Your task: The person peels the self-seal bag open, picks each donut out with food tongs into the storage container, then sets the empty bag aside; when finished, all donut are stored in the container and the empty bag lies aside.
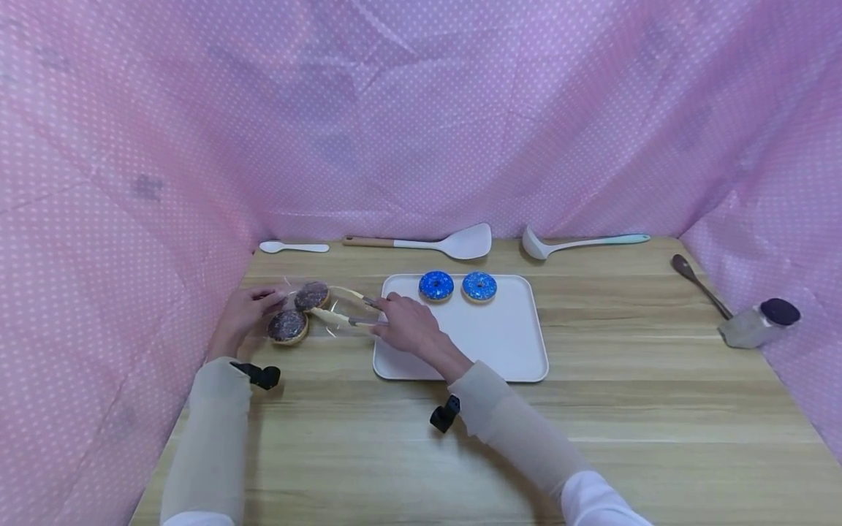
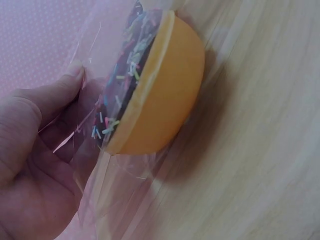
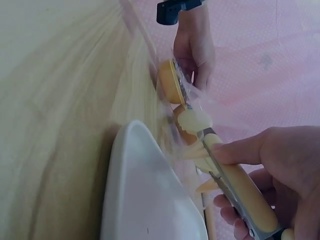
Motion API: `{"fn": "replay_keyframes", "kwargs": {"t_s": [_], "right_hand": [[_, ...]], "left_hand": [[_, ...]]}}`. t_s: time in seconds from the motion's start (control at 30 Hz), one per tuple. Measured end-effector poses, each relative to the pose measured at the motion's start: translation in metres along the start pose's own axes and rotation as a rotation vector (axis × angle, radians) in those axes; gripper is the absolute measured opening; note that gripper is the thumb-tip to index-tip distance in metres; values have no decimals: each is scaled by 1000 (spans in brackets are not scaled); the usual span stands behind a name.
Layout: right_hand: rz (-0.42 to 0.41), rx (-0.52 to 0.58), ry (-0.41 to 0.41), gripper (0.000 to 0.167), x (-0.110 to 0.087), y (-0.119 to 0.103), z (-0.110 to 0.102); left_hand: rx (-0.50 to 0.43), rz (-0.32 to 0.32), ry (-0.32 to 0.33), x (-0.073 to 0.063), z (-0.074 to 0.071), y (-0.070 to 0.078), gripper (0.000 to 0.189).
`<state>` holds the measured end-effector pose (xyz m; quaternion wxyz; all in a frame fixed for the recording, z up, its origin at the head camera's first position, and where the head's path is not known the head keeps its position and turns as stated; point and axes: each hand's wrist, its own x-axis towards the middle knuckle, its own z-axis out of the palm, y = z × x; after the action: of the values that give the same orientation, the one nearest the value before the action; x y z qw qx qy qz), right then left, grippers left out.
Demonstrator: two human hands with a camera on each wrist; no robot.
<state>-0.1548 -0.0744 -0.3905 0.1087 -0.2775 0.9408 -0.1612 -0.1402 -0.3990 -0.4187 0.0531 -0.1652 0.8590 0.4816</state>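
Observation:
My left hand (image 1: 240, 314) pinches the edge of a clear plastic bag (image 2: 82, 130) between thumb and fingers. Two chocolate-topped donuts sit by that hand: the near donut (image 1: 287, 326) and the far donut (image 1: 310, 295). In the left wrist view, the sprinkled top of one donut (image 2: 155, 95) shows through the plastic. My right hand (image 1: 414, 325) grips a pair of tongs (image 3: 245, 192) with cream tips. Those tips (image 3: 194, 120) reach to the far donut, one arm on either side; whether they squeeze it I cannot tell.
Below the tongs' handles lies a white tray (image 1: 490, 347) with two blue donuts (image 1: 436, 286) at its back edge. Along the back are a small white spoon (image 1: 294, 248), a spatula (image 1: 463, 243) and a ladle (image 1: 539, 248). At right, a dark spoon (image 1: 700, 283) lies beside a dark-lidded jar (image 1: 756, 325).

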Motion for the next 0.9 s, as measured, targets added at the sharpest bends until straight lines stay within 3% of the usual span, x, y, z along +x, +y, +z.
{"fn": "replay_keyframes", "kwargs": {"t_s": [0.37,0.67,0.9], "right_hand": [[13,53,26,46,-16,0,4],[-20,19,70,48,-15,1,6],[-32,21,82,50,-18,2,5]], "left_hand": [[-73,14,-15,0,4,1,45],[69,13,40,-1,5,2,41],[-22,16,32,-3,4,2,42]]}}
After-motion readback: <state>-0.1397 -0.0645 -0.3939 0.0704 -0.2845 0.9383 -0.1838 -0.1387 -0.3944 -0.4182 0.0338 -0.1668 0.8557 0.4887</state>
